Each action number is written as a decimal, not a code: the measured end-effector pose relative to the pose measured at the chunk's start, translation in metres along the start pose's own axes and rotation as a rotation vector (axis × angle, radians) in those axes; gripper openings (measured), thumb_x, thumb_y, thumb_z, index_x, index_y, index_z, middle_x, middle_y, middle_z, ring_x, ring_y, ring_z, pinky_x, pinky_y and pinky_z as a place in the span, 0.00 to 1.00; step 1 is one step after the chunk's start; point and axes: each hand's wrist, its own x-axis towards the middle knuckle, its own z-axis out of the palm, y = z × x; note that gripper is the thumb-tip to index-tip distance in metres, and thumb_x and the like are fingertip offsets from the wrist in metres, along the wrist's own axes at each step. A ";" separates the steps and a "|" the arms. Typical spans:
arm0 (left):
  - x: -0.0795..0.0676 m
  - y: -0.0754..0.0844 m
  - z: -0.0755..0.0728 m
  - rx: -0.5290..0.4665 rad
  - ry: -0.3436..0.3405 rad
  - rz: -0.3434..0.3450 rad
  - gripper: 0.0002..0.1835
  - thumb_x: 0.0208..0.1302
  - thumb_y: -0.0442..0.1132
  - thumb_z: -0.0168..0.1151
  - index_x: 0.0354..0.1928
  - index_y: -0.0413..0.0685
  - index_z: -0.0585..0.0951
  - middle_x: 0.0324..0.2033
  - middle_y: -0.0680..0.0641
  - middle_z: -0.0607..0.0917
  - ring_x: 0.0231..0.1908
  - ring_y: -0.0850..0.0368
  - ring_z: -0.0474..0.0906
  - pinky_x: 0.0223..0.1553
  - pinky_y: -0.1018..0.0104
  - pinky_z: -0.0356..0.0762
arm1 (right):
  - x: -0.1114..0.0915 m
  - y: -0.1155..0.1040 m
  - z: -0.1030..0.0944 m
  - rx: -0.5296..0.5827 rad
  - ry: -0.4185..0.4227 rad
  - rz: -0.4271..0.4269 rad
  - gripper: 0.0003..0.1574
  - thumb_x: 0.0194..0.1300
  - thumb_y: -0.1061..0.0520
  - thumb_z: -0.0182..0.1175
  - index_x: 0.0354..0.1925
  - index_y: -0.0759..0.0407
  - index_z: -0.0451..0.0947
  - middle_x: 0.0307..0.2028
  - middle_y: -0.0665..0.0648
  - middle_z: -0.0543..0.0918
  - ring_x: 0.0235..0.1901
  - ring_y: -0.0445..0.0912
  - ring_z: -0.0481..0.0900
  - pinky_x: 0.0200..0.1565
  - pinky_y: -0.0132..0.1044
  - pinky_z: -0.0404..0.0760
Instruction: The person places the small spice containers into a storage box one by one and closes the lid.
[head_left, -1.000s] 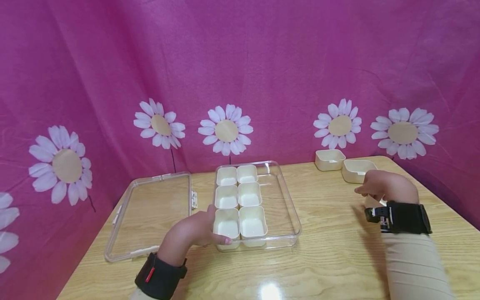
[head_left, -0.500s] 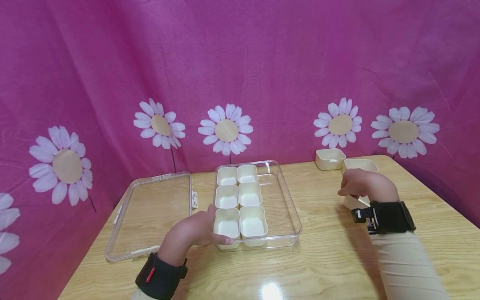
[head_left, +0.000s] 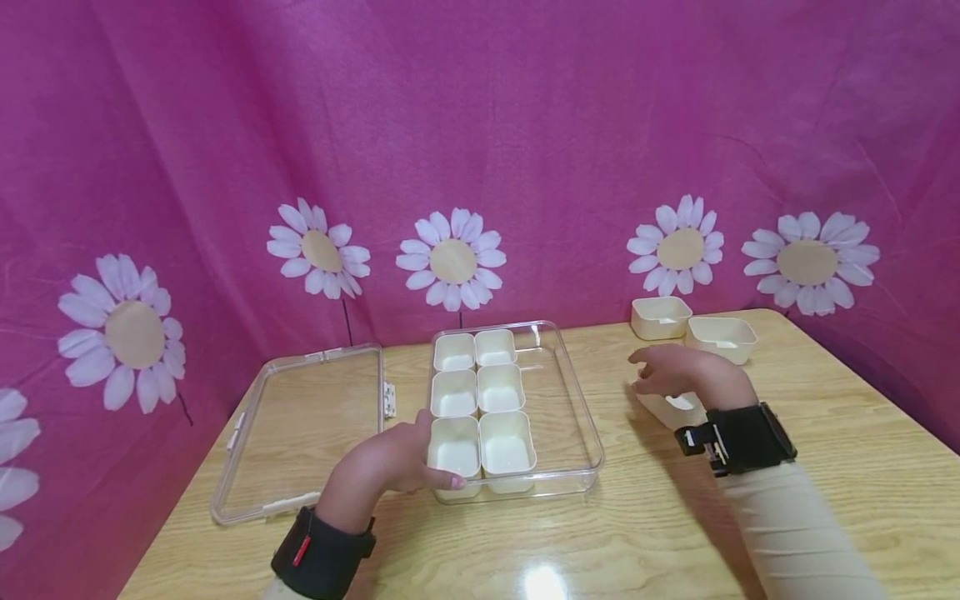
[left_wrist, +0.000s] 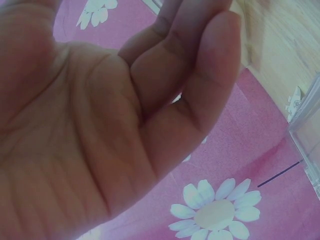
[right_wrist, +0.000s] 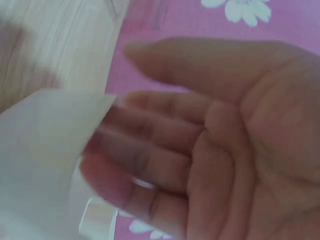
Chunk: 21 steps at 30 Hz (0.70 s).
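Note:
My left hand (head_left: pixel 401 457) holds the near left corner of a clear plastic box (head_left: pixel 588 446), thumb along its front rim and fingers at its left side. Several cream square cups (head_left: pixel 453 393) stand in two columns in the box's left part. In the left wrist view my left hand (left_wrist: pixel 150 100) shows its palm and bent fingers. To the right of the box, my right hand (head_left: pixel 678 375) holds another cream cup (head_left: pixel 675 410) by its edge. In the right wrist view that cup (right_wrist: pixel 42 145) is blurred, my fingers (right_wrist: pixel 165 170) at its rim and the thumb apart.
Two more cream cups, a far one (head_left: pixel 660 319) and a nearer one (head_left: pixel 723 337), stand at the table's back right. A clear lid (head_left: pixel 315 433) lies left of the box on the wooden table (head_left: pixel 600 542). A pink cloth (head_left: pixel 540 150) with daisies hangs behind.
My right hand has moved left toward the clear box with the cream cup, uncovering the nearer back cup. The left hand and the clear box have stayed in place.

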 end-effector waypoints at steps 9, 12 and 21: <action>0.002 -0.003 0.003 -0.029 -0.004 0.001 0.52 0.50 0.51 0.82 0.68 0.35 0.62 0.41 0.40 0.79 0.42 0.47 0.75 0.49 0.49 0.76 | 0.007 -0.017 0.008 -0.004 -0.002 -0.131 0.43 0.58 0.66 0.68 0.67 0.79 0.62 0.58 0.79 0.76 0.54 0.66 0.80 0.57 0.55 0.77; 0.001 -0.003 0.003 -0.026 -0.001 0.010 0.51 0.50 0.51 0.82 0.67 0.35 0.63 0.41 0.41 0.79 0.41 0.47 0.75 0.48 0.49 0.76 | 0.004 -0.017 0.007 0.026 -0.024 -0.092 0.47 0.49 0.74 0.67 0.67 0.78 0.63 0.55 0.78 0.79 0.46 0.59 0.82 0.44 0.44 0.81; -0.001 -0.001 0.001 -0.015 0.001 0.008 0.51 0.50 0.51 0.82 0.67 0.35 0.63 0.40 0.41 0.79 0.41 0.47 0.75 0.47 0.49 0.76 | 0.000 -0.012 0.004 0.024 -0.044 -0.022 0.39 0.47 0.75 0.67 0.60 0.79 0.70 0.45 0.73 0.83 0.46 0.59 0.80 0.43 0.42 0.81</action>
